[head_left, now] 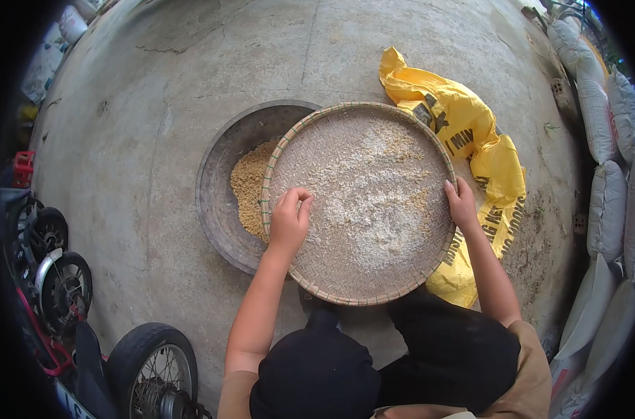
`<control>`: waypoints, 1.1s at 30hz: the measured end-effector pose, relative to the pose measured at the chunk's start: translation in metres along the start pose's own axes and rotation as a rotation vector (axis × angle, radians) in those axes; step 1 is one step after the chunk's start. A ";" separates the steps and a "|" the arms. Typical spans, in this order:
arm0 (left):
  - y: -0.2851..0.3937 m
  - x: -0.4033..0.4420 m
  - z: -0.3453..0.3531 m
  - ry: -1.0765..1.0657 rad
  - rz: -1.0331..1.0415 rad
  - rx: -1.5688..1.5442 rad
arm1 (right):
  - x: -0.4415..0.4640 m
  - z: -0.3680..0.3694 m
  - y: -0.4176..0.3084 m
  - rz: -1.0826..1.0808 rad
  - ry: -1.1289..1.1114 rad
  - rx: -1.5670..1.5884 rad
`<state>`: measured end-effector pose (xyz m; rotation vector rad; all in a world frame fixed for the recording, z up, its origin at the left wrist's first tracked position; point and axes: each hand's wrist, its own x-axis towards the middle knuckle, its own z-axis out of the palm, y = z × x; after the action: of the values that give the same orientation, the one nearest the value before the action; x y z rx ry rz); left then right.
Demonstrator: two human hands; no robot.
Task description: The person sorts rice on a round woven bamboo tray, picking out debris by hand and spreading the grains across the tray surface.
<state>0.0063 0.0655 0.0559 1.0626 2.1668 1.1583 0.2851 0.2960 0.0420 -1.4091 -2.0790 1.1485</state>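
A round woven winnowing tray (338, 286) with a green-bound rim is held over my knees, its far left part overlapping a dark basin (216, 181). White rice grains (387, 234) lie scattered across it, with yellowish unhusked grains (421, 202) mostly toward the right. My right hand (461, 202) grips the tray's right rim, thumb on top. Just inside the left rim is my left hand (290, 216), its fingers drawn together in a pinch; anything between them is too small to make out. Inside the basin sits a heap of golden unhusked grain (249, 188), partly hidden by the tray.
A crumpled yellow bag (481, 133) with black print lies on the concrete floor (143, 153), right of the tray. Stacked white sacks (606, 209) line the right side. Motorbike wheels (157, 370) stand at the lower left, near a red crate (23, 169).
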 end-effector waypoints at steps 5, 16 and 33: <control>0.013 -0.013 0.000 0.040 0.028 -0.065 | -0.001 0.001 -0.002 -0.008 0.020 0.030; -0.007 -0.037 -0.039 0.354 -0.060 -0.187 | 0.000 -0.001 0.002 0.008 0.010 -0.003; 0.016 -0.049 -0.008 0.084 0.075 0.038 | -0.001 -0.001 0.000 0.036 0.006 -0.002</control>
<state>0.0364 0.0277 0.0753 1.1390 2.2388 1.2192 0.2867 0.2956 0.0426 -1.4548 -2.0597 1.1547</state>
